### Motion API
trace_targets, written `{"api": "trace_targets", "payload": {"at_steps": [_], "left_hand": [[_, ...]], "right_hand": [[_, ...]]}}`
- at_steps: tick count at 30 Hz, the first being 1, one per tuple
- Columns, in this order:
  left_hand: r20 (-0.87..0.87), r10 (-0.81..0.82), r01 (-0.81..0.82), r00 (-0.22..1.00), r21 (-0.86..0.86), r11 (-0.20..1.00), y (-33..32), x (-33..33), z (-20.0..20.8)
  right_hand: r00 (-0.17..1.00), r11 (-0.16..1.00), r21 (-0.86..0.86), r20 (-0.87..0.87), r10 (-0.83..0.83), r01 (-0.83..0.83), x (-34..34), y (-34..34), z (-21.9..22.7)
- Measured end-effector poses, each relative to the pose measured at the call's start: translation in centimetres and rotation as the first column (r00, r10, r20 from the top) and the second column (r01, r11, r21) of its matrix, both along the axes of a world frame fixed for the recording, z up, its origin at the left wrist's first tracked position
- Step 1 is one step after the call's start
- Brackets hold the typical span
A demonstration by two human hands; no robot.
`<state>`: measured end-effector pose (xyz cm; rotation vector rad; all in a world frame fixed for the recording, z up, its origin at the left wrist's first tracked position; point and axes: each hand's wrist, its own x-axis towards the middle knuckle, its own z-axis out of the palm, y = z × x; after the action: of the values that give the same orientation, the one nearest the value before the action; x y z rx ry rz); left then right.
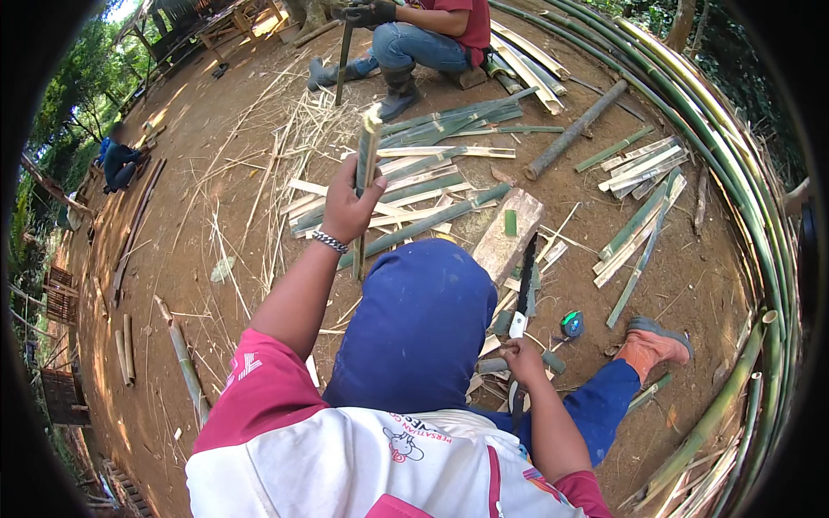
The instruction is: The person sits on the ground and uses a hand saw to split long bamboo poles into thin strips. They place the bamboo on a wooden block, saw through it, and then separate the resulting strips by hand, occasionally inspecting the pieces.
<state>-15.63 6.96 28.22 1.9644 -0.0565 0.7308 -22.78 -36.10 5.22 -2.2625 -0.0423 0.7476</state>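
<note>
Bamboo length (368,145) held roughly upright in the left hand (350,205), left of the wooden block (494,253).
Its pale cut top is raised above the left hand, whose fingers are wrapped around it. A saw (528,278) is gripped at its handle by the right hand (524,361), its dark blade set along the wooden block's right side. Split bamboo strips (436,183) are spread left of the wooden block; a tape measure (572,325) is seen to its lower right.

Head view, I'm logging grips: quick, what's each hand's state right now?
Left hand: closed, holding a bamboo piece.
Right hand: closed, holding a dark-bladed tool by its handle.
</note>
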Motion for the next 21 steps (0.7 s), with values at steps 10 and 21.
{"api": "trace_targets", "payload": {"at_steps": [10, 21], "left_hand": [[0.084, 0.481, -0.485, 0.873, 0.045, 0.873, 8.1, -2.6, -3.6], [0.218, 0.530, -0.541, 0.819, 0.603, 0.587, 13.5, 1.5, 1.8]], "right_hand": [[0.977, 0.971, -0.168, -0.159, 0.144, -0.171, -1.3, -3.1, -2.9], [0.992, 0.989, -0.143, -0.123, 0.009, -0.026, -0.7, -4.0, -3.5]]}}
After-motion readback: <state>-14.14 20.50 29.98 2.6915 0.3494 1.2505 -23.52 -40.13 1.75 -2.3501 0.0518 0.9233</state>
